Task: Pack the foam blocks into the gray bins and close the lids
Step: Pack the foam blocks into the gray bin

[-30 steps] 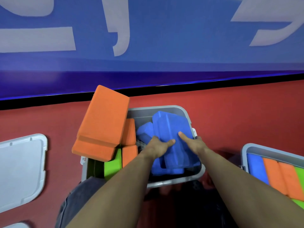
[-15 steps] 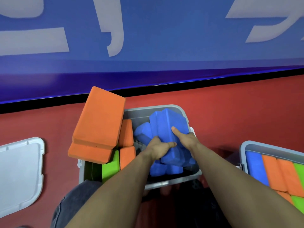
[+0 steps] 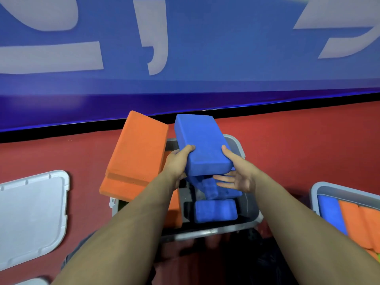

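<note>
I hold a large blue foam block [image 3: 201,145] tilted above the middle gray bin [image 3: 216,231]. My left hand [image 3: 176,163] grips its near left edge, thumb on top. My right hand [image 3: 240,175] holds the near right corner, thumb on the side and fingers underneath. Smaller blue blocks [image 3: 214,210] lie loose inside the bin below. Two stacked orange blocks [image 3: 137,153] lean over the bin's left part, and another orange block stands in the bin behind my left forearm.
A light gray lid [image 3: 30,214] lies on the red floor at the left, with another lid's corner [image 3: 35,281] at the bottom left. A second gray bin [image 3: 329,188] at the right edge holds blue and orange blocks on edge. A blue wall runs behind.
Both hands have lifted the large blue block up and out of the bin; before, they pressed on it among the other blue blocks inside.
</note>
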`<state>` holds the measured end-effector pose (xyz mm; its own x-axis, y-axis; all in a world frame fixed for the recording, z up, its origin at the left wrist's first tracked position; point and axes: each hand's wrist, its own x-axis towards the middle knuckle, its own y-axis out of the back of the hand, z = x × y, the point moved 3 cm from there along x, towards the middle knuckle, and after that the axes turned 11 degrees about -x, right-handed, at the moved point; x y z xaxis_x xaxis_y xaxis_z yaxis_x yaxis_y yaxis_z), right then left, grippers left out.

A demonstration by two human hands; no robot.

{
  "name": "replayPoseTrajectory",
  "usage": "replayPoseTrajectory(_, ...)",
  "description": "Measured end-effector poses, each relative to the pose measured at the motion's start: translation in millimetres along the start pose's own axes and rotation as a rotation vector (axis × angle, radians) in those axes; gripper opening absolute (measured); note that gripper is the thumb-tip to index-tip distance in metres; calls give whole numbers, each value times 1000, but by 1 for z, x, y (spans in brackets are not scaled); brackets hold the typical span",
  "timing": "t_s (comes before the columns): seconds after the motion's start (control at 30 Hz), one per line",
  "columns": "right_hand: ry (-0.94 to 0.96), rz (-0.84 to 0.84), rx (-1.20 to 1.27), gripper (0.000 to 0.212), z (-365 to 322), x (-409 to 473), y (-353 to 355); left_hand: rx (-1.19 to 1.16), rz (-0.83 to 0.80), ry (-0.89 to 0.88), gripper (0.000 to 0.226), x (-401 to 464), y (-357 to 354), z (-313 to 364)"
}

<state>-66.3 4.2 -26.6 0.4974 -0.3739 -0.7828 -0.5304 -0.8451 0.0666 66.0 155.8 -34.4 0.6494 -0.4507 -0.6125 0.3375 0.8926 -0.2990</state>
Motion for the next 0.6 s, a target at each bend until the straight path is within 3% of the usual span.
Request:
replayPoseTrajectory(0.17, 14, 86, 228, 47, 10, 19, 8, 21, -55, 5, 39, 2, -15, -7)
replayPoseTrajectory(0.27, -18, 210, 294, 48, 21, 29, 16, 95, -40, 22, 40, 8, -22, -17)
replayPoseTrajectory(0.43, -47, 368, 340, 46, 34, 42, 29, 151, -8, 93, 20, 19, -18, -37)
replayPoseTrajectory(0.6, -113, 309, 340, 55, 40, 54, 18, 202, 14, 105, 12, 26, -13, -42)
